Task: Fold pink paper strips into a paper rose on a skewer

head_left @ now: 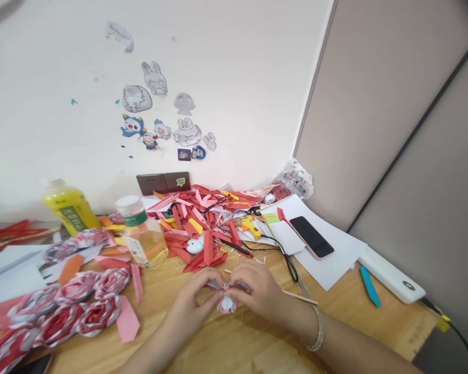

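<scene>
Both my hands meet over the wooden desk (226, 343) and pinch one small pink-and-white folded paper flower piece (226, 303). My left hand (195, 298) grips its left side with bent fingers. My right hand (257, 293), with a bracelet on the wrist, closes on its right side. A thin wooden stick (296, 296) lies just behind my right hand. Several finished red-and-white paper roses (78, 306) lie to the left of my hands.
A heap of red, orange and yellow paper strips (203, 218) fills the desk's back. A yellow bottle (70, 208), a clear jar (142, 234), a phone (311, 237) on white sheets, a glue gun (251, 227) with cable, and a white power bank (392, 275) stand around.
</scene>
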